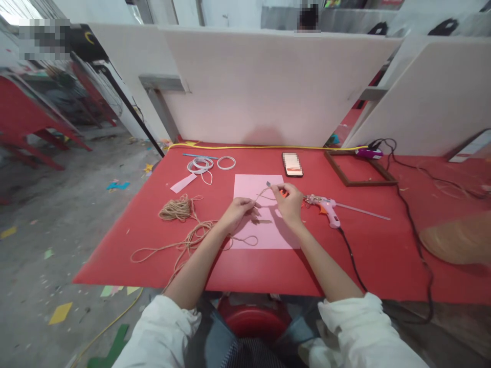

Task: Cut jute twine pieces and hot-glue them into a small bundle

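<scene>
My left hand (238, 213) is closed, pinching a strand of brown twine (263, 192) above a pink sheet of paper (245, 240). The strand runs up toward my right hand (290, 203), whose fingers are closed around a small orange tool (284, 193) with a grey tip. What kind of tool it is, I cannot make out. Short cut pieces of twine (264, 221) lie on the paper between my hands. Left of my left forearm are loose twine loops and a twine bundle (176, 208). A pink glue gun (329, 212) lies just right of my right hand.
On the red table (245, 273) are white cord coils (200, 164), a phone (292, 164) and a brown wooden frame (364, 182). A black cable (410, 220) runs down the right, near another person's arm (456, 237). White panels (284, 87) stand behind.
</scene>
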Demonstrator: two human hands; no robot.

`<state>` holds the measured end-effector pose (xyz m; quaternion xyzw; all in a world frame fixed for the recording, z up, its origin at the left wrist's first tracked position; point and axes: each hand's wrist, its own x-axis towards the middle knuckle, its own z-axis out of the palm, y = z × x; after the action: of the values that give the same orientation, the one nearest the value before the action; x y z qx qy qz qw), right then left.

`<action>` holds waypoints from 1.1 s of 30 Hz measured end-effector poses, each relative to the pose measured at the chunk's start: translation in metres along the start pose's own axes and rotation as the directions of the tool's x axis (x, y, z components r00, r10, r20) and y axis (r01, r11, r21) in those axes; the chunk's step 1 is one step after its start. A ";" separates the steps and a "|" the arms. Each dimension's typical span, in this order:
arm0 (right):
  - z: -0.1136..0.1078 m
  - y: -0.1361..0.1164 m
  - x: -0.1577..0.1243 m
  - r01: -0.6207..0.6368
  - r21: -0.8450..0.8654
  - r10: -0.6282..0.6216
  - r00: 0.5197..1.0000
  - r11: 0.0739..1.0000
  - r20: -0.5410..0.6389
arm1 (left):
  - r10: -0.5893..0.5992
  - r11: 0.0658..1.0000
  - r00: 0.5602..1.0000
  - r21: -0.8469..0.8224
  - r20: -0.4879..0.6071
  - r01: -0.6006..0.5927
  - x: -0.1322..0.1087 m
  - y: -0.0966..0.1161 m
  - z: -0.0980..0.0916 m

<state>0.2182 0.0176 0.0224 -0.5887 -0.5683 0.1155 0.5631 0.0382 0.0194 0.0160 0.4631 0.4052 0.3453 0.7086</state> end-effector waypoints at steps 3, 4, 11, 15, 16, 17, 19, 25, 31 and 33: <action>0.011 -0.016 -0.003 0.329 -0.129 -0.331 0.944 0.936 0.004 | -0.045 0.974 0.998 -0.224 -0.053 0.032 -0.001 0.002 0.006; 0.014 -0.019 -0.007 0.428 -0.160 -0.427 0.903 0.889 0.044 | -0.047 0.956 0.995 -0.293 -0.089 0.019 -0.001 0.003 0.006; 0.024 -0.013 -0.033 0.752 -0.283 -0.710 0.657 0.595 0.253 | -0.049 0.868 0.955 -0.486 -0.291 -0.104 0.001 0.015 -0.002; 0.026 -0.013 -0.036 0.775 -0.284 -0.723 0.631 0.565 0.283 | -0.022 0.881 0.952 -0.456 -0.306 -0.126 0.001 0.013 -0.003; 0.027 -0.014 -0.037 0.778 -0.275 -0.720 0.628 0.565 0.295 | -0.006 0.886 0.952 -0.443 -0.306 -0.136 0.001 0.013 -0.003; 0.028 -0.015 -0.038 0.782 -0.264 -0.720 0.623 0.565 0.305 | 0.010 0.890 0.952 -0.432 -0.307 -0.149 0.001 0.012 -0.003; 0.028 -0.017 -0.040 0.788 -0.244 -0.726 0.616 0.566 0.307 | 0.040 0.895 0.949 -0.412 -0.312 -0.172 0.001 0.011 -0.002; 0.022 -0.021 -0.037 0.476 -0.066 -0.456 0.869 0.877 0.193 | 0.332 0.919 0.854 -0.065 -0.401 -0.388 0.003 0.007 -0.002; 0.018 -0.017 -0.018 -0.083 0.104 0.047 0.949 0.991 0.313 | 0.520 0.841 0.805 0.335 -0.285 -0.424 0.003 0.001 -0.001; 0.018 -0.018 -0.015 -0.144 0.111 0.094 0.927 0.983 0.363 | 0.533 0.817 0.801 0.412 -0.271 -0.404 0.002 0.001 0.001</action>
<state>0.1900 0.0103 0.0232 -0.5517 -0.6150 0.2928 0.4814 0.0401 0.0209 0.0168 0.5884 0.4558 0.5198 0.4194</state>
